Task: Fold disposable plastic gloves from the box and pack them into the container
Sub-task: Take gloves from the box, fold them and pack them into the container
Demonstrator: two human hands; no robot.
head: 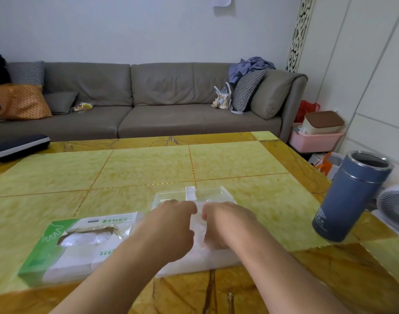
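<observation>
Both hands close together near the worktop's (148, 168) front edge, over a pale, filmy glove (199, 225). Left hand (171, 225) and right hand (225, 223) curled, fingertips turned in toward each other, apparently pinching the thin plastic between them, likely to crease a fold; exact grip hidden by the knuckles. Clear container (207, 193) just beyond the hands, open, within easy reach for packing. Green-and-white glove box (80, 243) lying flat toward the front left corner, slot up for drawing. Blue tin (352, 196) at the right edge, well apart.
</observation>
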